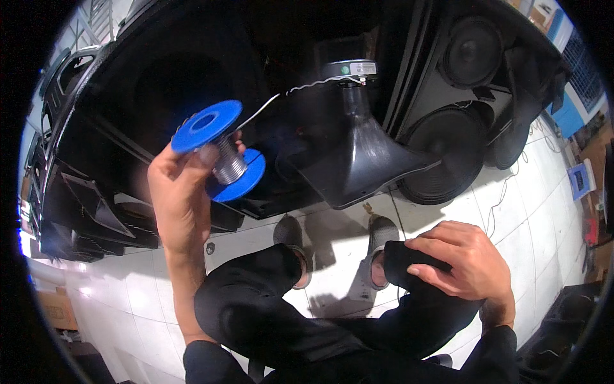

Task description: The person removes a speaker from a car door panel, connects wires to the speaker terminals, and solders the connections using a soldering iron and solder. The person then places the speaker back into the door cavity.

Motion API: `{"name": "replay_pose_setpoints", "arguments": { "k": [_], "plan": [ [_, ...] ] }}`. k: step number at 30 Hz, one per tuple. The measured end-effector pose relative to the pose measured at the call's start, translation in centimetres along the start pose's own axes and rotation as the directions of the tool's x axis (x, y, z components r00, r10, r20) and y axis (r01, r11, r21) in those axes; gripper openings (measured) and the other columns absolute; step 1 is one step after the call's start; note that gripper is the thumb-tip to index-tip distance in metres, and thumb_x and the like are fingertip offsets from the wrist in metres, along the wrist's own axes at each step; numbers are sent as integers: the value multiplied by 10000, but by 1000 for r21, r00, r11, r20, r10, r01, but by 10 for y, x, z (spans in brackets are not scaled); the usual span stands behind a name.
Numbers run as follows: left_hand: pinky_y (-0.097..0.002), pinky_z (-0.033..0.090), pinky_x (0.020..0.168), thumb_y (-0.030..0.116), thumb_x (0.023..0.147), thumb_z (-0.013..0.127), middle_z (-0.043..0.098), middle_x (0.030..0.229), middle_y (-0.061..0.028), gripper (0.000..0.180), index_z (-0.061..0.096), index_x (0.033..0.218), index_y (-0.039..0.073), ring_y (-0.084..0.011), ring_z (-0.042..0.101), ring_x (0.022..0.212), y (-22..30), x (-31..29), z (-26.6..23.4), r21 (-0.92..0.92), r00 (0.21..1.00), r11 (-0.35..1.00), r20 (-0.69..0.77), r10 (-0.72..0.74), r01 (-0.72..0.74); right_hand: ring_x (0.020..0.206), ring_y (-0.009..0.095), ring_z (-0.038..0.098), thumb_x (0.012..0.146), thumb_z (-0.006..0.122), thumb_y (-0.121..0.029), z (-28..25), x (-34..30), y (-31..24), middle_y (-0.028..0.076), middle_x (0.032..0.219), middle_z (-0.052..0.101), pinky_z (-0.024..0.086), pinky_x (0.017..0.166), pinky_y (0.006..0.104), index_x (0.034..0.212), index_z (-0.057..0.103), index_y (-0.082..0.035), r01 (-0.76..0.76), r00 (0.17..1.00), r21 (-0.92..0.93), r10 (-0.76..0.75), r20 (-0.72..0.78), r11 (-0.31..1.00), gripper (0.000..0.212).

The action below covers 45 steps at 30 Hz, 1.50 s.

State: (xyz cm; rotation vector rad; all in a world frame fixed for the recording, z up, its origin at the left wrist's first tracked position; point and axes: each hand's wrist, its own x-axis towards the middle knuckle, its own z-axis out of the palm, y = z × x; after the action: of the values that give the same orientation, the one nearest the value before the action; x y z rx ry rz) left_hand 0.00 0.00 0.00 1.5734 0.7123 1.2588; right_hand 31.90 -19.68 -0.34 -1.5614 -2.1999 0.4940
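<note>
Left hand (182, 182) grasps spool of silvery wire (229, 160); right hand (464, 259) on knee (401, 265), grip unclear. Pale label (364, 68) on horn driver (329, 72), print illegible. Tiled floor (521, 214) open rightward.

The wire spool (231, 164) is left of the horn (374, 148).

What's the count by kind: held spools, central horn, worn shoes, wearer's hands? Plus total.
Held spool, blue flanges: 1
Central black horn: 1
Worn shoes: 2 (left shoe, right shoe)
Hands: 2 (left hand, right hand)
Total: 6
</note>
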Motion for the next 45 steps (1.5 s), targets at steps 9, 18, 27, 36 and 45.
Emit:
{"name": "replay_pose_setpoints", "arguments": {
  "k": [9,18,27,36,45],
  "plan": [
    [-234,446,748,21,814,726,670,878,-2,261,740,1073,-7,-78,578,793,-48,-89,-53,430,944,875,-321,-80,220,731,270,734,870,794,-271,2,-4,5,145,845,750,580,656,354,997,770,-10,67,998,4,-67,-10,998,291],
    [-245,470,726,88,929,699,689,873,-19,149,730,1054,13,-103,617,778,-198,-238,-126,-242,254,440,-545,-799,865,731,257,646,921,714,-250,4,2,8,117,791,653,531,661,378,998,688,24,182,983,61,-182,6,981,286],
    [-247,475,734,101,940,690,690,878,-28,154,726,1058,10,-111,623,783,-174,-356,-105,-321,10,185,-477,-879,929,710,253,669,917,728,-261,2,1,9,125,798,678,543,643,361,1000,711,21,151,987,57,-153,38,987,294],
    [-249,481,741,113,950,681,692,884,-37,160,722,1063,8,-119,628,788,-165,-365,-91,-301,2,157,-457,-889,940,690,251,697,901,754,-259,4,3,9,140,803,710,557,624,348,1006,738,18,179,984,53,-180,6,982,297],
    [-250,486,748,126,961,672,693,889,-46,167,718,1068,5,-127,633,793,-154,-354,-80,-264,43,180,-454,-890,947,724,259,648,906,722,-220,6,1,9,120,773,647,538,658,378,999,689,46,197,980,91,-193,-43,976,283]
  ]
}}
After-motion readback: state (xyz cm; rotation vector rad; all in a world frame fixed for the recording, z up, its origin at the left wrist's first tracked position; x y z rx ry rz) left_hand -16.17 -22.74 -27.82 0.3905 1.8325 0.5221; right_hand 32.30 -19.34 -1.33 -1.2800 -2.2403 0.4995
